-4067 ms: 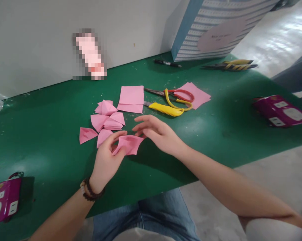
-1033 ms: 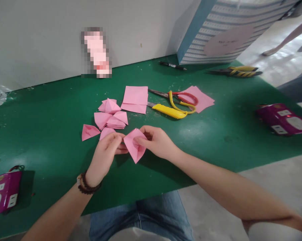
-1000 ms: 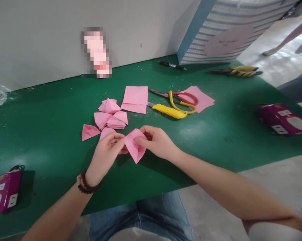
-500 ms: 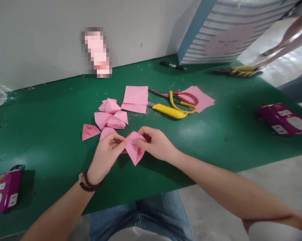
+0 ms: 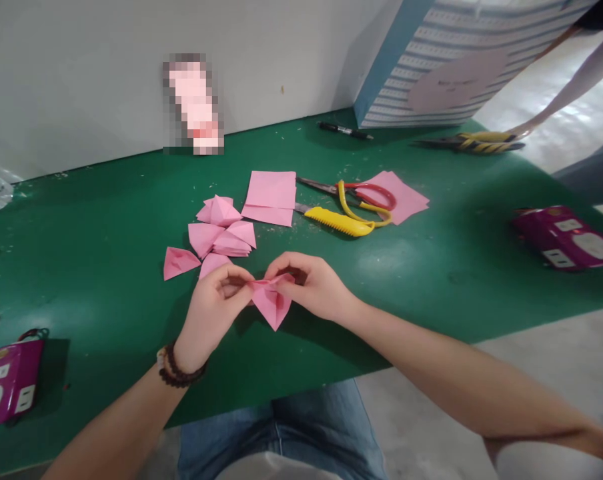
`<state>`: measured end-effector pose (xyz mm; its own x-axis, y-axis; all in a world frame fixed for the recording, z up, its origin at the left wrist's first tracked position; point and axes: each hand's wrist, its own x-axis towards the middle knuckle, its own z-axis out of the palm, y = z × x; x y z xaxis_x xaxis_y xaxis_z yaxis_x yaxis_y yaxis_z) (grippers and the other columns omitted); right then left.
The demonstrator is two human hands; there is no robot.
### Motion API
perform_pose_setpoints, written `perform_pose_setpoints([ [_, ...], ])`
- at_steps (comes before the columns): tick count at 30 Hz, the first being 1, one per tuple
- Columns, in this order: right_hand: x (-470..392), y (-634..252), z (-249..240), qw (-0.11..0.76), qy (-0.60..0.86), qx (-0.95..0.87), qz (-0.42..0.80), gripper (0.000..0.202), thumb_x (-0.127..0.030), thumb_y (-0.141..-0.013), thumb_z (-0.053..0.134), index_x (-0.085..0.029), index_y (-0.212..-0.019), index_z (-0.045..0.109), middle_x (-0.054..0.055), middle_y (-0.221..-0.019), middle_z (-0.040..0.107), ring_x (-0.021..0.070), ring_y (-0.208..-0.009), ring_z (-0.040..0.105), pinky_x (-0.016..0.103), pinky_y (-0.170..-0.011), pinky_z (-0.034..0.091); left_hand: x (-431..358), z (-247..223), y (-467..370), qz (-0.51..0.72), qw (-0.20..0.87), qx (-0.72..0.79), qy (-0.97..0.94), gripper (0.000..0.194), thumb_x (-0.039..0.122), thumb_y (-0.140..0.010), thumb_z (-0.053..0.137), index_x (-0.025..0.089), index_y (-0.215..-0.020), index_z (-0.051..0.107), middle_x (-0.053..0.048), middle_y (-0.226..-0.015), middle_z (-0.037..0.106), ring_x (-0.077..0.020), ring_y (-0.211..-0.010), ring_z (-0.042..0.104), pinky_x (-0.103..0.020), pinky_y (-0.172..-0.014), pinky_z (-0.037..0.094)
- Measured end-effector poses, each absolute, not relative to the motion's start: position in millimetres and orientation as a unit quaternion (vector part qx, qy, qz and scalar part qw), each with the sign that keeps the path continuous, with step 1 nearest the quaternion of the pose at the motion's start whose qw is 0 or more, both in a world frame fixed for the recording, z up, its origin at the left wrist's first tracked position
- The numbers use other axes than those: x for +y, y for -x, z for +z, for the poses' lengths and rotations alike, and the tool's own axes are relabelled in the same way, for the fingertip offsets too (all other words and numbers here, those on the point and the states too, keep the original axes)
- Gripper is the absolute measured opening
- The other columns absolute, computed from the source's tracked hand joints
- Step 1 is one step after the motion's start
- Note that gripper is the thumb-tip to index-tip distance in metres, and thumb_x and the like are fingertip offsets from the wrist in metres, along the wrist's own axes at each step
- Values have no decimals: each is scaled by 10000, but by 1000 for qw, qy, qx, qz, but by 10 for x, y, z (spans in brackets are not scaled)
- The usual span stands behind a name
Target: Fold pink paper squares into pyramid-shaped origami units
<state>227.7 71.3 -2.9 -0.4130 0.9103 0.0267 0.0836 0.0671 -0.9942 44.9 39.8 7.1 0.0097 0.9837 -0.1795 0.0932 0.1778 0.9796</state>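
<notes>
A folded pink paper (image 5: 272,307) hangs between my hands above the green table (image 5: 411,267), its point toward me. My left hand (image 5: 219,300) pinches its left corner, and a beaded bracelet circles that wrist. My right hand (image 5: 309,287) grips the upper right part between thumb and fingers. Just beyond my left hand lie several folded pink pieces (image 5: 220,212), with a single one (image 5: 180,263) at their left. Farther back rests a stack of flat pink squares (image 5: 270,193).
Red-and-yellow-handled scissors (image 5: 361,200) and a yellow cutter (image 5: 336,221) lie beside more pink squares (image 5: 404,200). Behind are a pen (image 5: 344,131), pliers (image 5: 481,142) and a striped box (image 5: 431,73). Purple devices (image 5: 566,238) sit at both sides. Another person's arm (image 5: 571,87) shows at the right.
The upper part of the held paper has been folded down or flattened, and my right fingers have shifted slightly left over it. The other person's arm at the right has moved.
</notes>
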Motion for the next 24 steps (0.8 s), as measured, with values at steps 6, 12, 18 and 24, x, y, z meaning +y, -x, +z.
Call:
perform_pose_setpoints([
  [6, 688, -2313, -22, 385, 357, -738, 424, 343, 9, -675, 461, -203, -821, 687, 2, -829, 691, 118, -746, 629, 222, -647, 495, 389, 125, -470, 442, 549, 540, -459, 49, 176, -725, 681, 192, -772, 679, 21, -775, 672, -119, -724, 680, -210, -673, 593],
  [12, 663, -2317, -10, 377, 332, -796, 337, 369, 27, -718, 438, -223, -834, 684, 17, -873, 703, 144, -855, 655, 256, -746, 533, 365, 129, -458, 421, 518, 539, -514, 19, 195, -777, 654, 191, -791, 644, 2, -838, 680, -133, -787, 686, -239, -739, 596],
  [18, 722, -2435, 142, 294, 311, -779, 458, 463, -75, -740, 563, -214, -1178, 617, 54, -1142, 693, 176, -1000, 666, 320, -871, 548, 336, 146, -429, 409, 427, 577, -563, 88, 199, -782, 681, 198, -847, 622, 1, -864, 696, -149, -827, 707, -240, -747, 601],
  [24, 709, -2409, 135, 282, 401, -792, 364, 64, -228, -830, 668, -206, -871, 714, 17, -829, 734, 151, -752, 666, 265, -692, 520, 252, 202, -487, 367, 297, 590, -654, 45, 184, -840, 646, 219, -866, 659, 21, -852, 735, -121, -788, 713, -207, -749, 588],
])
